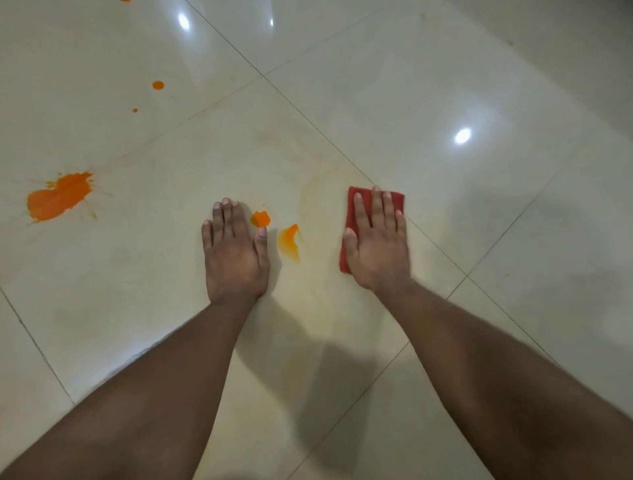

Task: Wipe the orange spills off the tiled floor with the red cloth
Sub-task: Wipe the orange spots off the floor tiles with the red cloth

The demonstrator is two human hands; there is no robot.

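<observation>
My right hand (376, 240) presses flat, fingers straight, on the folded red cloth (349, 212), which lies on the cream tiled floor (445, 85). My left hand (234, 248) rests flat on the floor, palm down, holding nothing. Between the hands lie a small orange blob (261, 218) by my left thumb tip and a smeared orange streak (289, 238). A large orange splash (58, 198) sits far left. Two small orange drops lie further away, one (158, 85) larger and one (135, 110) tiny. A pale yellowish smear (315, 192) marks the tile left of the cloth.
Dark grout lines (308, 123) cross the glossy tiles diagonally. Bright light reflections (462, 136) shine on the floor at right and at the top. Another orange mark (125, 1) touches the top edge.
</observation>
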